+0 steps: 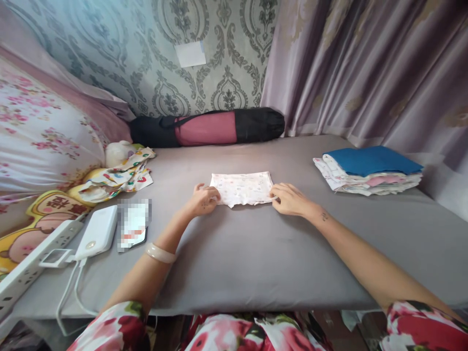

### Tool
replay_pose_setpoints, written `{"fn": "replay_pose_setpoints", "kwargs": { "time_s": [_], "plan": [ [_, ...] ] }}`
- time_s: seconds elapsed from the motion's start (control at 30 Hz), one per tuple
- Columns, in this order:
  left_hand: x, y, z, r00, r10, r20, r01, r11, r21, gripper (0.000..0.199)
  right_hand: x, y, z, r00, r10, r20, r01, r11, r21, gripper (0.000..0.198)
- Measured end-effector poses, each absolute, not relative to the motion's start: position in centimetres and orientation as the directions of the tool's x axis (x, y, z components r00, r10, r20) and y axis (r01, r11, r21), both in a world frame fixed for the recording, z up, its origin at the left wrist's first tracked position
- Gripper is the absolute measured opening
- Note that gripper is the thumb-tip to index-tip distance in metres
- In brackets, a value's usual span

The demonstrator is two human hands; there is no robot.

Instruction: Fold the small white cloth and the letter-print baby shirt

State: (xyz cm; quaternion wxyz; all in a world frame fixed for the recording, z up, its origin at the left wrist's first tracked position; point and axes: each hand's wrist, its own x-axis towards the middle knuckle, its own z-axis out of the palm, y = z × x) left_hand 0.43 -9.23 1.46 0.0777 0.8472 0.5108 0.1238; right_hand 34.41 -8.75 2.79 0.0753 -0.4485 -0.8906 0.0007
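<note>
One printed pale cloth point(242, 188), flat on the grey sheet point(252, 263)
In the head view, our left hand point(204, 200) and right hand point(290, 199) each have the grip clamped on a side edge, well left of the folded stack point(371, 170).

We can read no text: the brown characters point(66, 204) on the yellow cartoon cushion point(49, 223) and the tattoo point(324, 216) on the right wrist point(313, 211) are illegible.
</note>
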Motion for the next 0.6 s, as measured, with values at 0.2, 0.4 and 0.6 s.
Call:
{"fn": "replay_pose_setpoints", "kwargs": {
  "time_s": [0.2, 0.4, 0.6],
  "plan": [
    [3.8, -6.5, 1.7, 0.292, 0.937, 0.191, 0.886, -0.341, 0.315, 0.031, 29.4, -6.3, 3.4, -0.472, 0.869, 0.149, 0.868, 0.488, -0.095, 0.035],
    [8.7, -4.9, 0.3, 0.276, 0.954, 0.12, 0.932, -0.296, 0.209, 0.046, 24.0, -4.1, 1.0, -0.433, 0.901, 0.032, 0.885, 0.432, -0.174, 0.057],
    [9.6, -4.5, -1.2, 0.268, 0.961, 0.066, 0.953, -0.274, 0.131, 0.049, 23.2, -3.7, -0.4, -0.428, 0.902, -0.052, 0.891, 0.411, -0.194, 0.062]
  ]
}}
